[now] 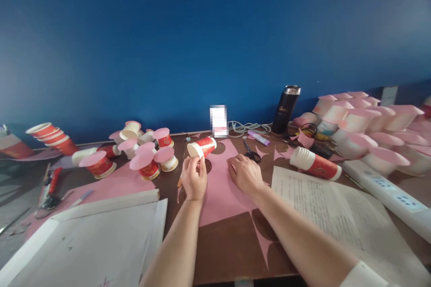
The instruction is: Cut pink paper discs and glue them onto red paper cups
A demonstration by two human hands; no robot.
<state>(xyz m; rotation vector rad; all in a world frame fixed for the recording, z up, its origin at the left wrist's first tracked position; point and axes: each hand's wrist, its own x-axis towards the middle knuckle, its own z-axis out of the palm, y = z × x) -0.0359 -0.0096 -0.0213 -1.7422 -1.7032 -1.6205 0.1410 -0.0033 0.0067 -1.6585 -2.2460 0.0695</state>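
Note:
A red and white paper cup (208, 145) lies tilted on its side, its pale mouth facing left and toward me. My left hand (195, 178) is closed on the rim of this cup with thumb and fingers. My right hand (245, 174) lies with fingers stretched out on a pink paper sheet (220, 202), holding nothing. Round pieces have been cut from the sheet's edges, and brown table shows through. Just beyond my right hand lie black-handled scissors (253, 156). A purple glue stick (258, 138) lies farther back.
Several cups with pink paper discs (144, 154) stand at left, near stacked red cups (54, 139). At right are a black bottle (286, 108), a row of nested cups (316, 163), a printed sheet (323, 215), a power strip (390, 193) and many pink-topped cups (367, 116). A blue wall (168, 54) rises behind.

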